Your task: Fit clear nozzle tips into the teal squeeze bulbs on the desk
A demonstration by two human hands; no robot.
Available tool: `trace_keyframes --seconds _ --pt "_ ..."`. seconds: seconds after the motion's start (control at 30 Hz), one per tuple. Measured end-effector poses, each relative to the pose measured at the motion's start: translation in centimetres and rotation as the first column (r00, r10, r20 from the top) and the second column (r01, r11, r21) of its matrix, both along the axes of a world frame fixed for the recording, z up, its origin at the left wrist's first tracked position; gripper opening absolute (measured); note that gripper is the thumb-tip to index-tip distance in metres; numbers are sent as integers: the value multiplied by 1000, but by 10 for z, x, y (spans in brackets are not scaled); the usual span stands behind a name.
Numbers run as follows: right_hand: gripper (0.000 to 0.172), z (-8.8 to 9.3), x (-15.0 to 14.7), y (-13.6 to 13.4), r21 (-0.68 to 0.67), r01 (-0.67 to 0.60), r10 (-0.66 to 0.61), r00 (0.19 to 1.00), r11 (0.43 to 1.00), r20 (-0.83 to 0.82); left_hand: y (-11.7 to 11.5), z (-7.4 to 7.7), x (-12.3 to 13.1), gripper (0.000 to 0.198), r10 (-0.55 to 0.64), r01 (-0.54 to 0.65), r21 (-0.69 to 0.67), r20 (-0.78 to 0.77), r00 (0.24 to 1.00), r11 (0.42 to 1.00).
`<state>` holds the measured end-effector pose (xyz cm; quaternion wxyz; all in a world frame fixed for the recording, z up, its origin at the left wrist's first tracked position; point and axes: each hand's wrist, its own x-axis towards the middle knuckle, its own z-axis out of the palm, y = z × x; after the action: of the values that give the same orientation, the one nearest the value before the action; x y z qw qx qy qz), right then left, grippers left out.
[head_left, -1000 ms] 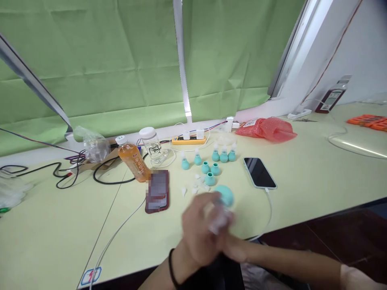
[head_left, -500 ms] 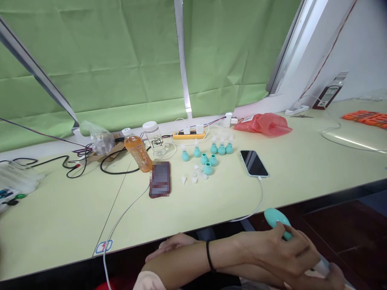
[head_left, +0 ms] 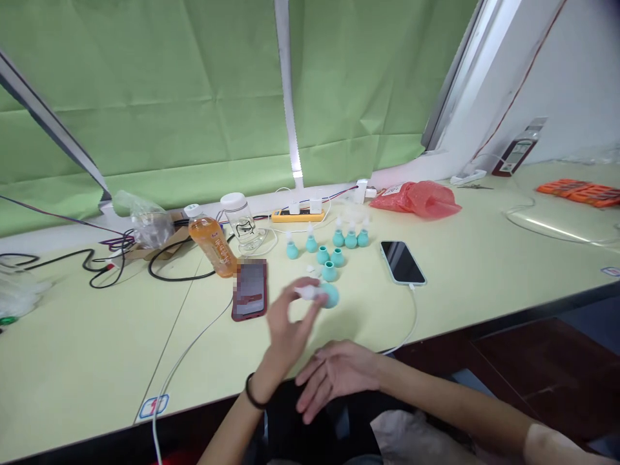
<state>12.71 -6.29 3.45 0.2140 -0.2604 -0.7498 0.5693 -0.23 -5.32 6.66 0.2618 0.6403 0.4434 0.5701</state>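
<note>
My left hand (head_left: 285, 323), with a black band on its wrist, is raised over the table's front part. Its fingertips pinch a teal rubber bulb with a white tip (head_left: 323, 294). My right hand (head_left: 338, 373) hovers just below and in front of it, at the table edge, with fingers spread and nothing in them. Behind the held bulb stand several more small teal bulbs (head_left: 329, 248), some with white tips, and a few loose white tips (head_left: 310, 268) lie among them.
A phone with a blurred screen (head_left: 249, 289) lies left of my hands; another phone (head_left: 402, 261) charges on the right. An orange drink bottle (head_left: 213, 247), a clear jar (head_left: 242, 223), a power strip (head_left: 298, 215), a red bag (head_left: 416, 197) and tangled cables (head_left: 101, 268) line the back.
Half a second ago both hands were low at the right, below the table edge, with the bulb. Now my left hand has brought it up over the table and my right hand is empty.
</note>
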Motion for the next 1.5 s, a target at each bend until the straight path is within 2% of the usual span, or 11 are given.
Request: trace_keyframes --seconds 0.07,0.13,0.2,0.27,0.47,0.6,0.77,0.9,1.07,1.27,1.5 --pt "33 2 14 2 -67 -49 42 994 997 -99 1 -1 -19 39 53 -42 -70 161 986 997" --pt "28 6 26 4 31 167 -160 974 985 -160 -2 -6 -28 39 85 -36 -162 302 950 986" --pt "28 10 32 7 272 446 -406 893 852 -193 -6 -16 -25 36 80 34 -275 391 917 961" --pt "32 11 30 11 439 492 -452 870 752 -200 -10 -27 -17 35 34 145 -371 435 900 917" --pt "17 -3 9 29 447 410 -344 912 795 -226 -6 -52 -3 44 72 144 -444 436 897 884" --pt "9 -14 -2 49 460 425 -327 902 779 -281 3 -59 -7 42 17 175 -443 396 918 879" --pt "9 -25 -13 73 405 362 -245 918 840 -312 19 -63 -15 39 -3 174 -437 365 931 883" --pt "7 -28 -11 86 438 297 -158 932 848 -326 34 -62 -21 37 -113 305 -421 423 899 854" --pt "4 -26 1 101 509 269 -107 940 818 -324 62 -59 -21 31 -293 529 -440 498 816 726" --pt "13 -20 12 110 691 264 -88 956 673 -279 79 -55 -18 30 -366 630 -397 561 742 667" --pt "23 -33 12 103 912 285 -108 958 294 -265 74 -54 -22 32 -353 637 -424 574 739 644"
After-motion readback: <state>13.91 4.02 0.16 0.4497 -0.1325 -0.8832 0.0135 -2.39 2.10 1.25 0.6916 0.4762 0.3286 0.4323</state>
